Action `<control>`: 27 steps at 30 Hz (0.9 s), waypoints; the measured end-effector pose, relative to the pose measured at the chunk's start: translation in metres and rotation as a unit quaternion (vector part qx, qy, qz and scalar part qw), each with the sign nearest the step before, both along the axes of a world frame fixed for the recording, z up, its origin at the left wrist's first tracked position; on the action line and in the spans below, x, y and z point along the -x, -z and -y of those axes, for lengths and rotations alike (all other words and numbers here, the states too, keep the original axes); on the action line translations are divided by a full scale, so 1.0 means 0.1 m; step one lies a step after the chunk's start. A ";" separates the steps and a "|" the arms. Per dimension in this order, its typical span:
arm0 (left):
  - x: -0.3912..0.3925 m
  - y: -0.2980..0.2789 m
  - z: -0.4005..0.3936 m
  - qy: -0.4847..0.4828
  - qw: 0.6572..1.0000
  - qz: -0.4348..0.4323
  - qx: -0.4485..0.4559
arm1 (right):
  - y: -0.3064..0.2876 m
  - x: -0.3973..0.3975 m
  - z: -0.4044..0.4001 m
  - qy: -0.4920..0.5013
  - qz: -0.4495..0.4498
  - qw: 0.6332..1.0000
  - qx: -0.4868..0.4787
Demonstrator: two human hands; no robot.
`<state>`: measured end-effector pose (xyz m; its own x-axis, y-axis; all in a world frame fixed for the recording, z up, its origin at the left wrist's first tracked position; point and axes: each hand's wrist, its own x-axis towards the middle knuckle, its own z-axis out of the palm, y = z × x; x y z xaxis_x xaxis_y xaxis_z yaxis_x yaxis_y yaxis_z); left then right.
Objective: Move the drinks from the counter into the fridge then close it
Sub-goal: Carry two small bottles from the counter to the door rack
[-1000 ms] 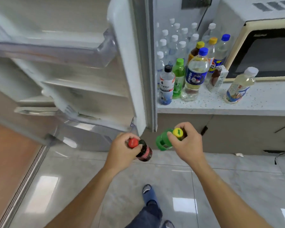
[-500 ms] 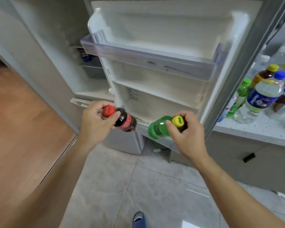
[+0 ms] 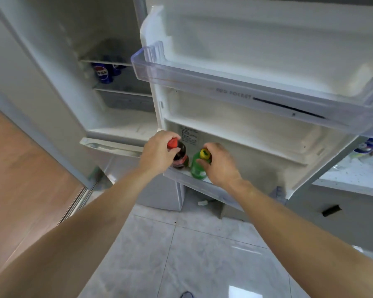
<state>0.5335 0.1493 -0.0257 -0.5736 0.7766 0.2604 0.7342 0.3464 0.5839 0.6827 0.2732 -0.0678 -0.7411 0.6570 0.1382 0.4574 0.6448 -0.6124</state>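
Fridge door [image 3: 267, 39] open, clear bin [image 3: 235, 87] across it up top. Left hand [image 3: 157, 153] grips dark cola bottle [image 3: 181, 157] by its red cap, right hand [image 3: 219, 164] grips green bottle [image 3: 197, 168] by its yellow cap. Both bottles upright, just beside each other at the door's bottom shelf [image 3: 205, 186]. Blue cans [image 3: 103, 72] on an inner shelf. Counter [image 3: 351, 179] at right edge.

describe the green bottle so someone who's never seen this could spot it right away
Find the open fridge door and follow it down to its lowest shelf. Two small bottles stand there side by side, each gripped at the top by a hand. The green bottle is the one under the right hand, with a yellow cap, beside the dark cola bottle with a red cap.
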 end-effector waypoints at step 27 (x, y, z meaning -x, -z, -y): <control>-1.30 0.47 -0.15 -0.063 0.957 0.216 -0.181 | -0.08 -1.60 0.30 0.142 -0.172 0.969 0.104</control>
